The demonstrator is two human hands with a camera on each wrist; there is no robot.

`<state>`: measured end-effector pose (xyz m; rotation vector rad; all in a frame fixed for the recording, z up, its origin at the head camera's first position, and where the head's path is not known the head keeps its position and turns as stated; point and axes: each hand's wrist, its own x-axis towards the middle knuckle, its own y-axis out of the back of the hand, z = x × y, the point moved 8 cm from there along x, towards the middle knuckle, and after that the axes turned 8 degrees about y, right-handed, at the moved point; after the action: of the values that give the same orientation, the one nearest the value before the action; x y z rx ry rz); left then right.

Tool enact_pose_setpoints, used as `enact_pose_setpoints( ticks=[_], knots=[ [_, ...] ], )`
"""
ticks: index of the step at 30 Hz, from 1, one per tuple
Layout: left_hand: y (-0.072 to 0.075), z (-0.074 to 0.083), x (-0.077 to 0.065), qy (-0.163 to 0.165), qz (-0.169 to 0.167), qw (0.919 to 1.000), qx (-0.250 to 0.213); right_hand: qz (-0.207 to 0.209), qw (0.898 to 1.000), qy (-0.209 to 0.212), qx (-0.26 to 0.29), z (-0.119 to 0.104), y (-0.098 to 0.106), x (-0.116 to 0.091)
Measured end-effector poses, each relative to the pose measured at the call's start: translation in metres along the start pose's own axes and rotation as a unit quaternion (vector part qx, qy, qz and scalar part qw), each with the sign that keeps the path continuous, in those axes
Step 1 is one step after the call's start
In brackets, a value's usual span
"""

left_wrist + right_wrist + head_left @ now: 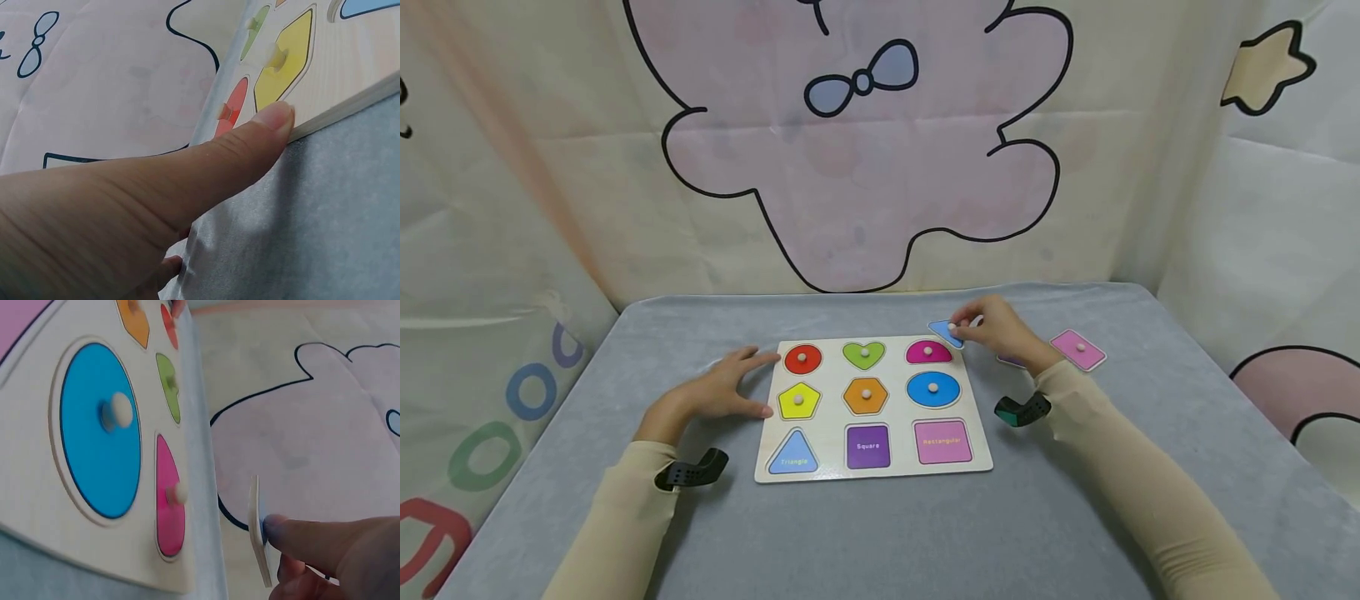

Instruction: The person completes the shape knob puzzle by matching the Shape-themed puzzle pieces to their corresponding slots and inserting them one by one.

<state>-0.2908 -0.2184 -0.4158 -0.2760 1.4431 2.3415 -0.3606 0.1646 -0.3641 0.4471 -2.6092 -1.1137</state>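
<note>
With the left hand (pixel 718 390) spread against its edge, the board (pixel 832 417) is best kept steady; the blue triangle (pixel 942 329), pinched by its knob (pixel 952 327) in the right hand (pixel 998 327), is best levelled. Below-left of that grip, six shapes (pixel 858 394) are seated, bottom-row recesses (pixel 868 458) unfilled; rightward, a pink rectangle (pixel 1078 352) is seen.

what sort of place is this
Probably a children's play corner or a small staged booth: cartoon-printed fabric hangs behind a table covered in gray cloth, and a wooden shape puzzle board lies on it.
</note>
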Motion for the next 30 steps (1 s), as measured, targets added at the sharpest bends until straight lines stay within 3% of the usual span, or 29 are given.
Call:
enact_pose_setpoints(
  ticks=[15, 25, 30],
  knots=[
    [0.000, -0.002, 0.001, 0.000, 0.003, 1.0000, -0.003, -0.017, 0.998, 0.058, -0.004, -0.022, -0.025, -0.003],
    [0.002, -0.001, -0.001, 0.005, 0.001, 1.0000, -0.002, -0.040, 0.998, 0.048, -0.011, -0.038, -0.038, -0.001],
    [0.002, -0.001, 0.000, 0.006, 0.000, 1.0000, -0.001, -0.041, 0.997, 0.066, 0.001, -0.046, -0.045, 0.000]
  ],
)
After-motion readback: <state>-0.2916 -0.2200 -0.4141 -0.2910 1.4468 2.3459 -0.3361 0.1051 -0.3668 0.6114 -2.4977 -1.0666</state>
